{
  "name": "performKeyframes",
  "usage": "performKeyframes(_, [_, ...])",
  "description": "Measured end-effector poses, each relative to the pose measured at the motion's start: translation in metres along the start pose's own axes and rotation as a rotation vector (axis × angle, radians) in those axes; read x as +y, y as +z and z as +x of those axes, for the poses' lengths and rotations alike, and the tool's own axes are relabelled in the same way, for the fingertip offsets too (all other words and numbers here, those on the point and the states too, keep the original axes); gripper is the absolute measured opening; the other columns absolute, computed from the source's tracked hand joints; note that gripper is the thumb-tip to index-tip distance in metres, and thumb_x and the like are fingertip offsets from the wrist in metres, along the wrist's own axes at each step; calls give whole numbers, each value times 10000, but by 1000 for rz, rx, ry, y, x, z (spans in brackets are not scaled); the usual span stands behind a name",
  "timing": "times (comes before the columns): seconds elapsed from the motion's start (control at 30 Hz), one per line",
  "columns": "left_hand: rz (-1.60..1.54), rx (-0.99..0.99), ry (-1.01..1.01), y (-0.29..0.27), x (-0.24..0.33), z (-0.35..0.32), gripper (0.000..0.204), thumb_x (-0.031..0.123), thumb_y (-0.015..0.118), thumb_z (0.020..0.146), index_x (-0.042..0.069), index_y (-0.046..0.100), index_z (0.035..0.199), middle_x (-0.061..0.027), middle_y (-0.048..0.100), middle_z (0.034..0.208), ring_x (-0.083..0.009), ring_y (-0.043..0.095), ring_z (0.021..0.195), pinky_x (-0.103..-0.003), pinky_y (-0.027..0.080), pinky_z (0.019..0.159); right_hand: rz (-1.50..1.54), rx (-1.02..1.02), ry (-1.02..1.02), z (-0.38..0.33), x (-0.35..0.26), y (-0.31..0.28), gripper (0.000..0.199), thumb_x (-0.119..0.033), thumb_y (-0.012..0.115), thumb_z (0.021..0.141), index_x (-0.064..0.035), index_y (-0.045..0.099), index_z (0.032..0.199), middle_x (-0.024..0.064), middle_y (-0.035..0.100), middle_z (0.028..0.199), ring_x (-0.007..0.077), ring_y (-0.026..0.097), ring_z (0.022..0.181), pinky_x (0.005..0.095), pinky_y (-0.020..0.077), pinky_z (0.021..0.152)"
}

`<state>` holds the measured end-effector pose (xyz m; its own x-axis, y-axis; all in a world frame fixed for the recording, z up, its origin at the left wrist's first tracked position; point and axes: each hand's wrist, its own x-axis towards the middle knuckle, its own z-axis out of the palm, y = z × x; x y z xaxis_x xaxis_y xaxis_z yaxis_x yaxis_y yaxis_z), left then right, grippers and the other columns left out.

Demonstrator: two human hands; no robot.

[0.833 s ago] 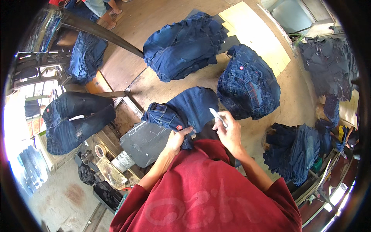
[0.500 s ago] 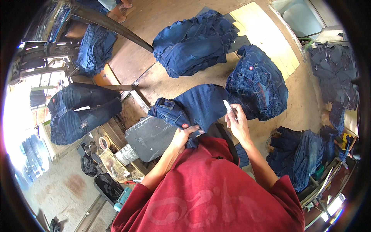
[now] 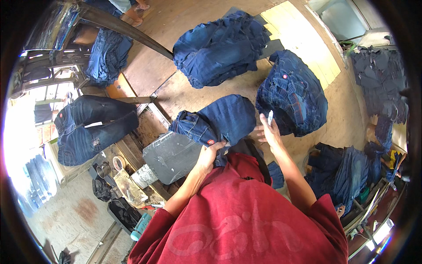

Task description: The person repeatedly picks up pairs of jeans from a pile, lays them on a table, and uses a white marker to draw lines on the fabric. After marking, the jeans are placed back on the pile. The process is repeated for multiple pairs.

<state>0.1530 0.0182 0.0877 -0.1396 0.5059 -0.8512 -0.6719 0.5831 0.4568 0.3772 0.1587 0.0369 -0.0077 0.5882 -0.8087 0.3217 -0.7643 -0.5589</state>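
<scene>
A folded pair of dark blue jeans [image 3: 228,118] lies in front of me, over the end of a dark board [image 3: 169,158]. My left hand [image 3: 209,156] is closed on the near edge of these jeans, thumb on top, beside a small round red tag [image 3: 211,142]. My right hand [image 3: 270,132] is raised just right of the jeans, off the cloth, with several fingers stretched toward them. A slim white tool [image 3: 270,117] sticks up by its thumb and stays in this hand; its exact kind is unclear.
Big heaps of jeans lie ahead [image 3: 220,50] and at right [image 3: 292,94]. More jeans [image 3: 94,130] hang at left, near a tape roll [image 3: 118,163]. A metal bar [image 3: 127,31] slants across the upper left. Another person's foot [image 3: 132,17] shows at the top.
My right hand has moved slightly right and its fingers have spread, with the white tool now upright by the thumb. My left hand keeps its hold, almost still.
</scene>
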Motion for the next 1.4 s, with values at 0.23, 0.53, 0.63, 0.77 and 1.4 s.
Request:
performKeyframes(0.23, [97, -37, 25, 5, 0, 11, 138, 45, 757, 931, 5, 792, 1058, -91, 812, 1033, -223, 762, 929, -365, 588, 898, 64, -75, -52, 4, 9, 25, 652, -617, 845, 919, -110, 490, 1124, 88, 648, 1003, 183, 736, 703, 322, 632, 571])
performKeyframes(0.53, [67, -32, -38, -28, -11, 0, 267, -9, 714, 922, -18, 753, 1186, -102, 793, 1166, -233, 738, 1057, -382, 579, 981, 430, -106, 91, 25, 9, 32, 620, -448, 843, 971, -89, 585, 1405, 118, 757, 1198, 276, 796, 1002, 471, 687, 810])
performKeyframes(0.63, [55, -42, -52, -43, -17, -1, 300, -19, 706, 927, -20, 742, 1225, -102, 791, 1177, -238, 740, 1056, -386, 578, 997, 496, -131, 93, 42, 4, 29, 522, -358, 832, 988, -78, 589, 1356, 120, 749, 1211, 282, 795, 1012, 467, 691, 832])
performKeyframes(0.77, [90, -22, -105, -57, -21, -1, 400, -15, 729, 937, -27, 697, 1335, -107, 772, 1247, -246, 737, 1093, -401, 577, 1031, 474, 16, 75, 72, 8, 27, 490, -183, 862, 965, -113, 583, 1361, 78, 734, 1202, 240, 786, 1012, 437, 699, 820])
performKeyframes(1.4, [-268, -431, 226, 75, 33, 86, 494, 305, 695, 1104, 61, 582, 1519, -79, 693, 1448, -252, 640, 1341, -477, 468, 1209, -367, 446, -972, 85, -136, -53, 571, -475, 803, 1006, 18, 568, 1175, 169, 737, 1009, 235, 733, 815, 421, 600, 776])
